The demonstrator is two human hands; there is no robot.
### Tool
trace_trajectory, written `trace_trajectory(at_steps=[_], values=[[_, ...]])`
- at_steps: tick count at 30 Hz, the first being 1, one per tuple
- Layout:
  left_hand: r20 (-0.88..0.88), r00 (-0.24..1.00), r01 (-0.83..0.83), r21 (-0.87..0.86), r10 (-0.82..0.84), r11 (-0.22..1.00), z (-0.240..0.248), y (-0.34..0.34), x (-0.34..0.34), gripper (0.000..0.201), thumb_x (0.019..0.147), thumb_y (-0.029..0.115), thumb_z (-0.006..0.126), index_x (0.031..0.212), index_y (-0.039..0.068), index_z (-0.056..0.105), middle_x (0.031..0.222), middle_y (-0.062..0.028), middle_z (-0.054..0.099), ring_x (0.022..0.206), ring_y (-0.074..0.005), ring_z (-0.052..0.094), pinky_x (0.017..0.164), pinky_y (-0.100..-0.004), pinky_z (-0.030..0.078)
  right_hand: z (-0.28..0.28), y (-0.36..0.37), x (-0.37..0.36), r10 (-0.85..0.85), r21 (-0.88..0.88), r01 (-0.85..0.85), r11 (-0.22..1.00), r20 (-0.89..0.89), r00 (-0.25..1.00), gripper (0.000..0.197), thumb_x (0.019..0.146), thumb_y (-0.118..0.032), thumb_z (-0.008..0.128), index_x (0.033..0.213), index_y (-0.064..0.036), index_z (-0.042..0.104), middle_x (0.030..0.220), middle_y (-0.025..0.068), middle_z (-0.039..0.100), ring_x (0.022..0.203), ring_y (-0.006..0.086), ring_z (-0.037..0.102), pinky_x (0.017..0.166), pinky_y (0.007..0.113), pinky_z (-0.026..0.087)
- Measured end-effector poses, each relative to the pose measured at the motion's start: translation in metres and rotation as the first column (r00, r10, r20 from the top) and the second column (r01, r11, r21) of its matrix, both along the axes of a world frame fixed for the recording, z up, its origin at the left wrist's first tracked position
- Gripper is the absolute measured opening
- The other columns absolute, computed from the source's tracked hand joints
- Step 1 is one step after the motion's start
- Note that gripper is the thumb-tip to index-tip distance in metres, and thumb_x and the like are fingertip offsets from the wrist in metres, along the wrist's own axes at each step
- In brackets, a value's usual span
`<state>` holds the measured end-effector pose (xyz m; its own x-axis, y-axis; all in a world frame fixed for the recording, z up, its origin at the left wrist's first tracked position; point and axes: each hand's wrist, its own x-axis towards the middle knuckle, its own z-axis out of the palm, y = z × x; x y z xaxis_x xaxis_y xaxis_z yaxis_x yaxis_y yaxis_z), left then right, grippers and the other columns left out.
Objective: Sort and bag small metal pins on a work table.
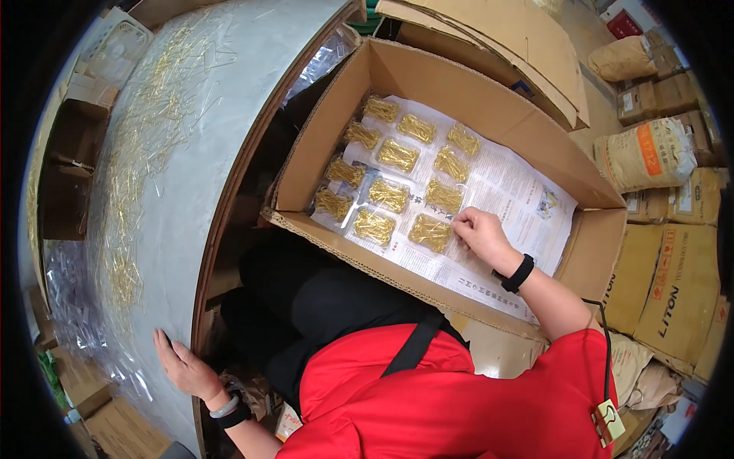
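My right hand [483,235] reaches into an open cardboard box [489,84], its thumb and fingers pinched at the right edge of a transparent packet of gold wire pins [430,232]. That packet lies flat on printed newspaper [527,200] lining the box. Several similar packets [397,155] lie beside it in rough rows towards the far left of the box. My left hand [183,367] rests at the near edge of a grey table [218,145], fingers stretched out and holding nothing. Loose gold wire pins [149,172] are scattered along the tabletop.
A white plastic basket [118,47] stands at the table's far left. Transparent plastic bags [73,298] bunch along its left side. Another cardboard box [489,38] sits behind the open one. Sacks [646,155] and stacked cartons [677,283] line the right side.
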<state>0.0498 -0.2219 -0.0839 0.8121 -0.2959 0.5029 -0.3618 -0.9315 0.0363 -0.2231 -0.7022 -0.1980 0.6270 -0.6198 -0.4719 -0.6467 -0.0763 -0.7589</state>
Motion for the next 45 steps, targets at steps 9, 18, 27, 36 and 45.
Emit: trace_trajectory(at_steps=[9,18,27,36,45], values=[[0.001,1.000,-0.004,-0.020,0.004,1.000,-0.005,0.006,0.002,0.044,0.107,0.025,0.044,0.137,-0.003,0.059,0.139,-0.0201,0.061,0.128,-0.0357,0.057,0.109,-0.0410,0.043,-0.006,-0.007,-0.004,-0.103,0.026,0.103,0.994,-0.007,0.995,0.017,0.097,-0.015,0.066,0.092,0.0010,0.064,0.071,0.0034,0.065,0.055,0.0072,0.060,0.046,0.024,0.048],[0.043,0.999,0.005,0.018,-0.006,1.000,-0.002,0.002,0.002,0.043,0.107,0.025,0.045,0.133,-0.004,0.061,0.136,-0.0205,0.063,0.124,-0.0362,0.060,0.106,-0.0416,0.046,-0.003,-0.003,0.009,-0.183,0.159,0.179,0.971,0.007,0.983,0.017,0.097,-0.014,0.065,0.097,0.0030,0.064,0.070,0.0049,0.065,0.054,0.0104,0.063,0.044,0.026,0.049],[0.045,0.999,-0.003,0.023,0.002,1.000,-0.003,0.002,0.002,0.043,0.107,0.026,0.045,0.133,-0.004,0.062,0.135,-0.0206,0.063,0.124,-0.0367,0.060,0.105,-0.0425,0.047,-0.004,-0.004,0.010,-0.197,0.198,0.193,0.961,0.002,0.980,0.018,0.098,-0.014,0.065,0.098,0.0036,0.062,0.071,0.0066,0.065,0.053,0.0106,0.062,0.042,0.025,0.049],[0.049,0.999,0.011,0.034,-0.013,0.999,-0.002,-0.004,0.006,0.042,0.107,0.025,0.045,0.133,-0.003,0.062,0.134,-0.0201,0.064,0.123,-0.0363,0.061,0.104,-0.0419,0.047,-0.001,0.004,-0.004,0.263,-0.111,-0.244,0.963,0.221,0.939,0.020,0.097,-0.016,0.063,0.108,-0.0001,0.065,0.079,0.0082,0.068,0.069,0.0168,0.068,0.060,0.032,0.058],[0.055,0.998,-0.005,0.010,0.005,1.000,-0.002,0.000,0.002,0.042,0.107,0.025,0.045,0.132,-0.004,0.063,0.134,-0.0201,0.064,0.123,-0.0357,0.062,0.104,-0.0412,0.047,-0.018,0.025,-0.004,0.694,-0.123,-0.700,0.704,0.330,0.640,0.027,0.097,-0.014,0.056,0.117,0.0010,0.065,0.111,0.0180,0.068,0.080,0.0217,0.071,0.072,0.035,0.058]])
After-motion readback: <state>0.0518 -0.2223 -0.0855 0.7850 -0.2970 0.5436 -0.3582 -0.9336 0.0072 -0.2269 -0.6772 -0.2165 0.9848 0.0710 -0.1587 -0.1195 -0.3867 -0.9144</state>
